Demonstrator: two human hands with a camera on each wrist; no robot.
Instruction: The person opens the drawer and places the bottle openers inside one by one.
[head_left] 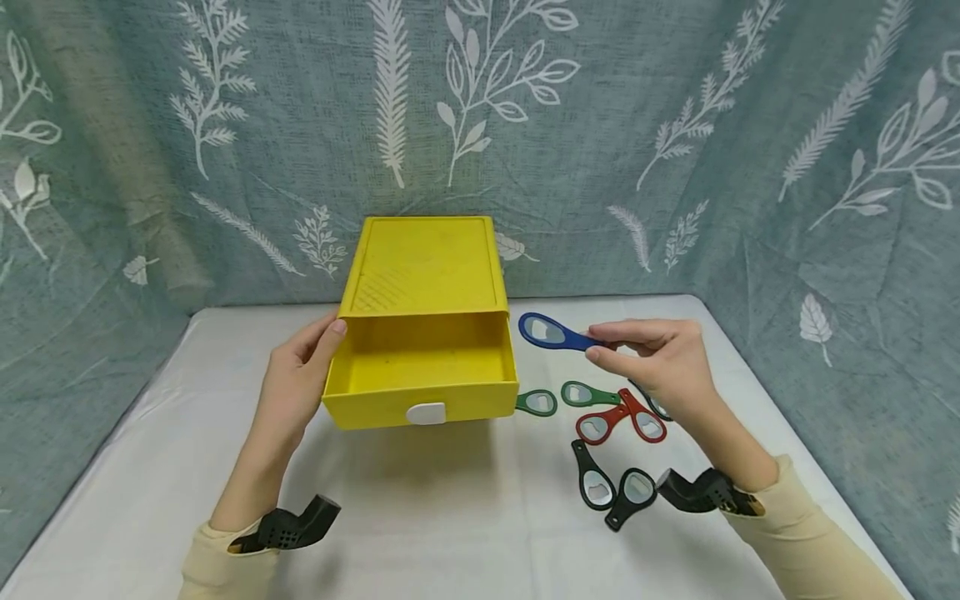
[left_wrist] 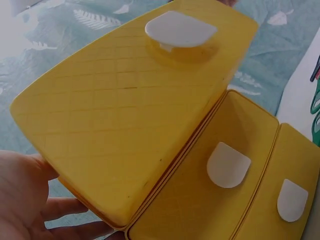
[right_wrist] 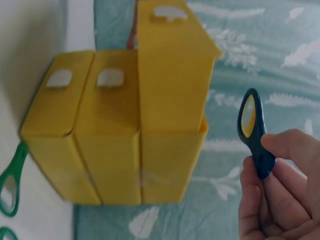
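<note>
Toward the far edge of the table [head_left: 442,533], the left hand [head_left: 296,375] rests mostly straight fingers against the left side of a yellow three-drawer cabinet [head_left: 427,267], its top drawer [head_left: 367,412] open; just right of it, the right hand [head_left: 667,358] pinches a blue bottle opener [head_left: 572,338] by its handle, above the table; toward the right edge lie green bottle openers [head_left: 591,395] and red bottle openers [head_left: 596,427], with black bottle openers [head_left: 596,487] nearer the front.

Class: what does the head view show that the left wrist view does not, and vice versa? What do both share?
Only the head view: the inside of the open drawer, the blue opener.
Only the left wrist view: two closed drawers, their white tabs.
Both: the open drawer's front, the left hand, green openers, the leafy cloth.
</note>
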